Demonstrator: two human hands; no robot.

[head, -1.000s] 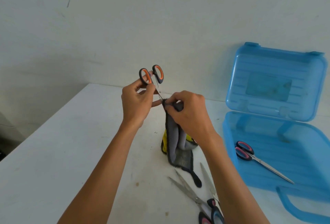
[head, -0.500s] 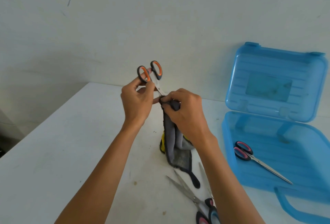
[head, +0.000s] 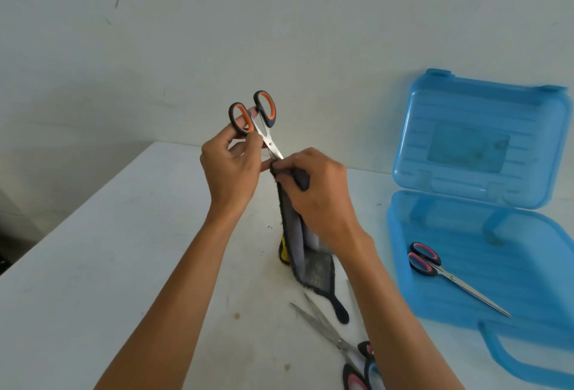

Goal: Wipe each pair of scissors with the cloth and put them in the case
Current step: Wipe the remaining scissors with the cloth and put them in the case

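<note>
Scissors with pink handles (head: 435, 268) lie alone in the open blue case (head: 512, 250), which sits at the right edge of the white tabletop (head: 108, 265); its lid (head: 472, 138) stands up against the wall (head: 217, 32). Near the front edge, loose scissors (head: 326, 327) lie spread open. More handles beside them are partly hidden by the right forearm, so I cannot tell how many pairs lie there.

Compared with a second ago, the orange-handled scissors (head: 264, 128) stand a little higher. More bare blade shows, and the pivot screw is now clear of the cloth (head: 298, 243).

Above the middle of the tabletop, the left grip (head: 230, 172) pinches the orange-handled scissors at the left handle loop between thumb and fingers, handles up and blades slanting down to the right. One fingertip shows between the two loops. The right grip (head: 320, 191) is curled tight round the top of the grey cloth, squeezing it about the blades, whose tips are hidden inside. The cloth hangs from this grip down to the tabletop, where its lower end, with a dark loop, rests just beside the loose scissors.
</note>
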